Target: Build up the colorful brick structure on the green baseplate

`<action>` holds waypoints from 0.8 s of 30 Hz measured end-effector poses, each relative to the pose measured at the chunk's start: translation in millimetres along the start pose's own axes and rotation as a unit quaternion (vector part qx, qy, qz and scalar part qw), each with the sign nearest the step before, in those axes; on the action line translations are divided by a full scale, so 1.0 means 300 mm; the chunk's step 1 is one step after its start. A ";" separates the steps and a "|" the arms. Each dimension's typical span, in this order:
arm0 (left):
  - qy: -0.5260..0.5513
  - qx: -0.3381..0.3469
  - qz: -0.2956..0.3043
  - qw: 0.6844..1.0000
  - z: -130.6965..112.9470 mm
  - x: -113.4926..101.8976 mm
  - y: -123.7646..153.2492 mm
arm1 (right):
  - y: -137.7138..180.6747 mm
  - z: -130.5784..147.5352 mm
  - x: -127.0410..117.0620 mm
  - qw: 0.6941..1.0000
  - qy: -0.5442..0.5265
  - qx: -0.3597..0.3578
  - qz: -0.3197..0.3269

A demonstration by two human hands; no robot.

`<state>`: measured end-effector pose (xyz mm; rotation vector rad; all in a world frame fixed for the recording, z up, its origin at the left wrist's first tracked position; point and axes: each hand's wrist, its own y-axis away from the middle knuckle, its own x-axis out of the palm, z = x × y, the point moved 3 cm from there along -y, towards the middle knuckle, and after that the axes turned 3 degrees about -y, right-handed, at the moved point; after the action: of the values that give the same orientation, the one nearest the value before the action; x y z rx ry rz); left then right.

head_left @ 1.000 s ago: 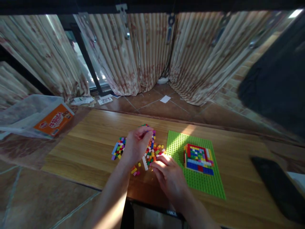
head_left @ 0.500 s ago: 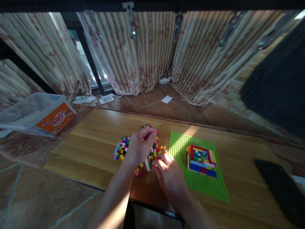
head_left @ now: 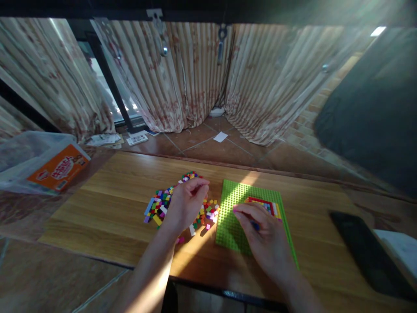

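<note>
My left hand (head_left: 186, 203) hovers over a pile of small coloured toy bricks (head_left: 159, 203), thumb and fingers pinched together. Whatever lies between those fingertips is too small to make out. Over the green baseplate (head_left: 232, 232), my right hand (head_left: 269, 230) is closed in a pinch, with a small pink brick (head_left: 234, 209) showing at its fingertips. Behind that hand, a low square build of coloured bricks (head_left: 260, 201) sits on the baseplate; its red back edge and yellow right side show, and its front is mostly hidden.
The wooden table (head_left: 107, 208) carries a dark flat object (head_left: 365, 254) at the right, with a white sheet (head_left: 397, 248) beyond it. A clear plastic bin (head_left: 19, 152) with an orange label stands at the far left. Striped curtains (head_left: 182, 78) hang behind the table.
My right hand has moved from the brick pile to the right, over the baseplate, and covers much of the build. My left hand stays pinched above the pile. The view has shifted slightly right.
</note>
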<state>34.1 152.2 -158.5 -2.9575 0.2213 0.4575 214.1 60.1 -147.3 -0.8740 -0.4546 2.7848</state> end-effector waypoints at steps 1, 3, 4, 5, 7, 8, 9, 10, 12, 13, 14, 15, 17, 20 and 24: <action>-0.007 0.001 0.001 1.000 0.000 0.003 -0.001 | -0.003 -0.017 -0.028 1.000 0.006 0.009 -0.014; -0.020 0.003 0.004 1.000 -0.003 0.010 -0.003 | -0.005 -0.052 -0.078 0.999 0.011 0.019 -0.027; -0.023 0.006 0.006 1.000 -0.006 0.014 -0.004 | -0.004 -0.068 -0.099 0.999 0.014 0.022 -0.029; -0.025 0.009 0.007 1.000 -0.009 0.018 -0.005 | -0.002 -0.083 -0.116 0.999 0.019 0.025 -0.025; -0.027 0.016 0.009 0.999 -0.012 0.026 -0.006 | 0.004 -0.109 -0.142 0.999 0.033 0.033 -0.011; -0.028 0.019 0.010 0.999 -0.012 0.031 -0.006 | 0.007 -0.119 -0.151 0.999 0.041 0.035 -0.004; -0.029 0.023 0.011 0.999 -0.011 0.034 -0.006 | 0.010 -0.127 -0.158 0.998 0.051 0.037 0.003; -0.029 0.026 0.013 0.999 -0.010 0.038 -0.005 | 0.013 -0.134 -0.162 0.997 0.060 0.037 0.009; -0.029 0.029 0.019 0.999 -0.007 0.043 -0.004 | 0.018 -0.144 -0.165 0.996 0.075 0.038 0.021; -0.029 0.028 0.022 0.999 -0.005 0.045 -0.004 | 0.020 -0.147 -0.164 0.996 0.079 0.038 0.024; -0.029 0.026 0.025 0.999 -0.003 0.047 -0.003 | 0.022 -0.150 -0.163 0.996 0.082 0.037 0.028; -0.030 0.024 0.026 0.999 -0.001 0.048 -0.003 | 0.024 -0.153 -0.162 0.995 0.082 0.037 0.030; -0.034 0.025 0.025 0.999 0.003 0.050 -0.004 | 0.028 -0.158 -0.160 0.995 0.084 0.032 0.032; -0.041 0.027 0.022 0.999 0.006 0.052 -0.006 | 0.031 -0.166 -0.160 0.995 0.089 0.019 0.033; -0.054 0.029 0.026 0.998 0.005 0.053 -0.005 | 0.033 -0.172 -0.165 0.995 0.097 0.007 0.033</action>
<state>49.0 152.0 -164.6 -2.8663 0.2957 0.6063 283.5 49.8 -164.9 -1.1619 -0.3816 2.7215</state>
